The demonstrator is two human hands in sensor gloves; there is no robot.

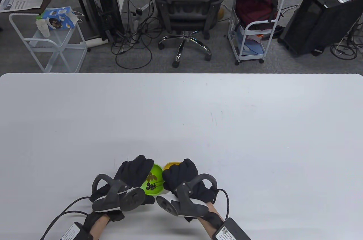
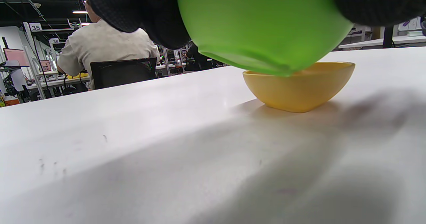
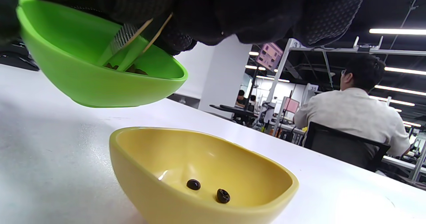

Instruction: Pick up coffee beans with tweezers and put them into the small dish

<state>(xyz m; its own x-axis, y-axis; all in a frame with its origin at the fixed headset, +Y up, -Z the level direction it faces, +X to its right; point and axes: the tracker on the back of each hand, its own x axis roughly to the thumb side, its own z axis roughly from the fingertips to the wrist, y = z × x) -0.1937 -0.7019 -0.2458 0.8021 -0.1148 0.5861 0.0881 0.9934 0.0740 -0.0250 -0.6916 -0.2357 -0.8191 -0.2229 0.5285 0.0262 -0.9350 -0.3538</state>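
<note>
My left hand (image 1: 133,172) holds a green bowl (image 1: 155,179) lifted off the table and tilted; the left wrist view shows its underside (image 2: 263,24). Several dark coffee beans (image 1: 150,186) lie in it. My right hand (image 1: 181,176) grips thin tweezers (image 3: 131,46), whose tips reach down into the green bowl (image 3: 100,81). A small yellow dish (image 1: 171,164) stands on the table right beside it, mostly hidden under my right hand. In the right wrist view the dish (image 3: 159,170) holds two beans (image 3: 193,184). The tips are partly hidden behind the bowl's rim.
The white table (image 1: 198,115) stretches far ahead and to both sides. Beyond its far edge stand an office chair (image 1: 187,4) with a seated person, two white carts (image 1: 51,44) and computer towers.
</note>
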